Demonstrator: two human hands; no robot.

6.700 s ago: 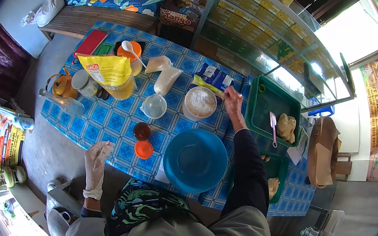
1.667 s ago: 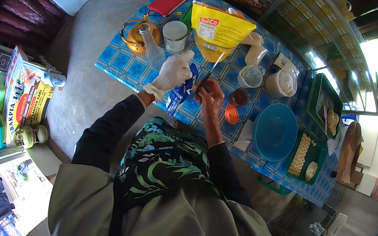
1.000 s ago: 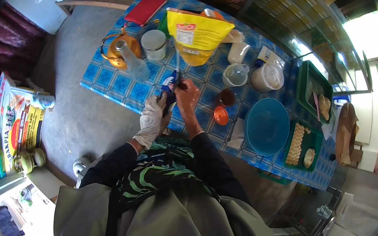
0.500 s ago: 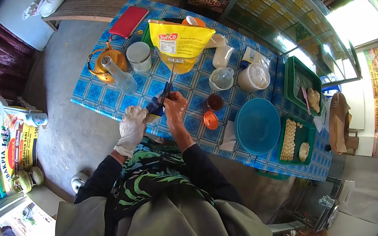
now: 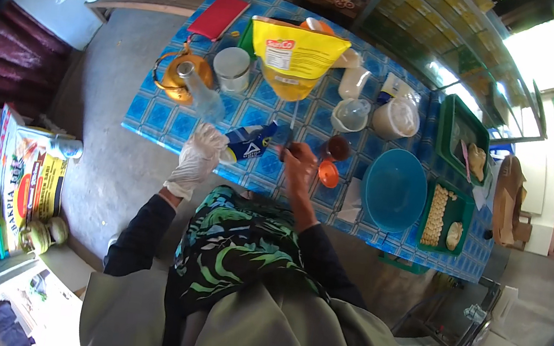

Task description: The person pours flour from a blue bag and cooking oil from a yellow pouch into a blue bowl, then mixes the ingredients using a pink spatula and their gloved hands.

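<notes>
My left hand [image 5: 200, 152], in a white glove, is closed on one end of a small dark blue packet [image 5: 251, 143] with a pale end. The packet lies slantwise over the table's front edge. To its right, my bare right hand [image 5: 300, 167] grips the dark handle of a knife [image 5: 292, 123], whose thin blade points away from me. Just beyond the blade tip stands a yellow cooking oil pouch [image 5: 292, 61]. A reddish-brown jar [image 5: 337, 148] and an orange lid [image 5: 328, 174] sit beside my right hand.
On the blue checked tablecloth [image 5: 152, 116], a glass bottle [image 5: 202, 92], golden kettle [image 5: 179, 78] and clear jar [image 5: 231, 69] stand at left. To the right are a blue basin [image 5: 394, 191], a white tub [image 5: 396, 118] and a green tray of dough balls [image 5: 448, 218].
My hands have moved apart. The knife has come away to the right of the packet, and more of the packet shows. The whole view has shifted slightly.
</notes>
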